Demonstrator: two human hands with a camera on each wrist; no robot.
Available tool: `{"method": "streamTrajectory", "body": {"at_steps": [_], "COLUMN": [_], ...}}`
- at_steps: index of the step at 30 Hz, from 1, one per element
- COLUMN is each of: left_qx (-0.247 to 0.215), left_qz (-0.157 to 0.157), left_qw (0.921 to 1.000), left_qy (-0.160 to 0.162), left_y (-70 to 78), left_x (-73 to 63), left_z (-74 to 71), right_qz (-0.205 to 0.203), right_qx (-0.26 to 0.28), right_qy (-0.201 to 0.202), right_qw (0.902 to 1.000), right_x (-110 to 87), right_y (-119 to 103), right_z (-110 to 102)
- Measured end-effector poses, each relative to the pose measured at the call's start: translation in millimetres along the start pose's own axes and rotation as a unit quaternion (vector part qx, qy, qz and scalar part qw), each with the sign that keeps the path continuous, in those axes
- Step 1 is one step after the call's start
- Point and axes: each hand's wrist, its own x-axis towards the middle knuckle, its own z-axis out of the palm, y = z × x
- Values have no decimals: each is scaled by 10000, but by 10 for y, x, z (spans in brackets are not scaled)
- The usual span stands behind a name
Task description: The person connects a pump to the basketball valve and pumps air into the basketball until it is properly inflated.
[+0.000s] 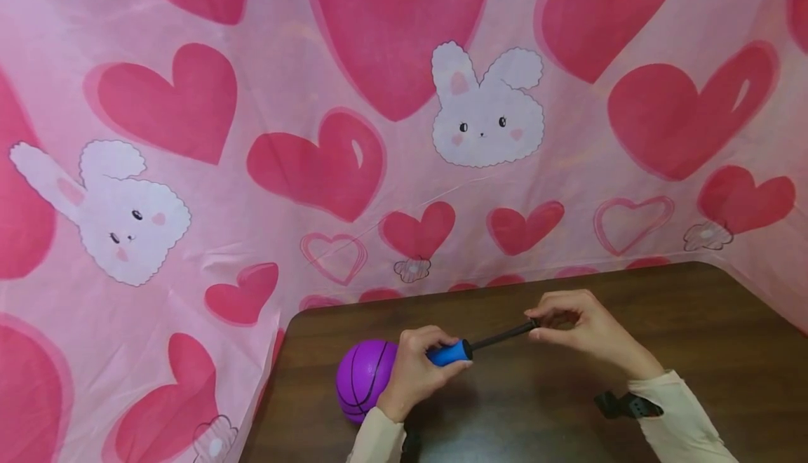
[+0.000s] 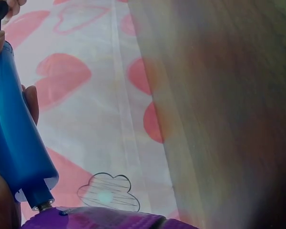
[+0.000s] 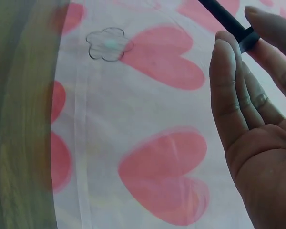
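Note:
A small hand pump with a blue barrel (image 1: 449, 353) and a black rod (image 1: 505, 335) lies across between the two hands. My left hand (image 1: 416, 368) grips the blue barrel. With thumb and fingers my right hand (image 1: 577, 323) pinches the black end of the drawn-out rod; the right wrist view shows that black end (image 3: 248, 39) between thumb and fingers. A purple ball (image 1: 362, 379) with black lines sits just left of my left hand. In the left wrist view, the barrel's metal tip (image 2: 43, 205) meets the purple ball (image 2: 100, 218).
Under the hands is a dark brown wooden table (image 1: 505, 414). A pink cloth (image 1: 404, 168) with hearts and rabbit faces hangs behind and beside it. A black strap (image 1: 628, 405) is at the right wrist.

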Motion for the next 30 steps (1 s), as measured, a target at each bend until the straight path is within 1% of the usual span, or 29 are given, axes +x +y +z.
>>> {"method": "streamTrajectory", "body": {"at_steps": [3, 8, 11, 14, 17, 21, 30], "left_qx": [16, 37, 86, 168, 204, 218, 240], "left_qz": [51, 93, 118, 168, 137, 70, 173], "left_qw": [10000, 9999, 9999, 9997, 9997, 9997, 9995], "left_qy": [40, 114, 44, -37, -71, -115, -148], "left_y": [-6, -3, 8, 23, 37, 44, 28], "left_x": [-2, 8, 9, 8, 9, 16, 26], "left_z": [13, 24, 27, 31, 29, 22, 18], "right_qz": [-160, -260, -310, -372, -376, -427, -494], "right_qx": [136, 281, 385, 434, 419, 355, 242], "right_qy": [60, 247, 245, 190, 169, 169, 60], "right_qw": [9998, 9990, 9985, 9982, 9983, 9983, 9985], "right_x": [15, 41, 42, 37, 37, 48, 54], "right_y": [25, 79, 114, 134, 140, 147, 139], "right_z": [130, 469, 664, 788, 830, 808, 767]}}
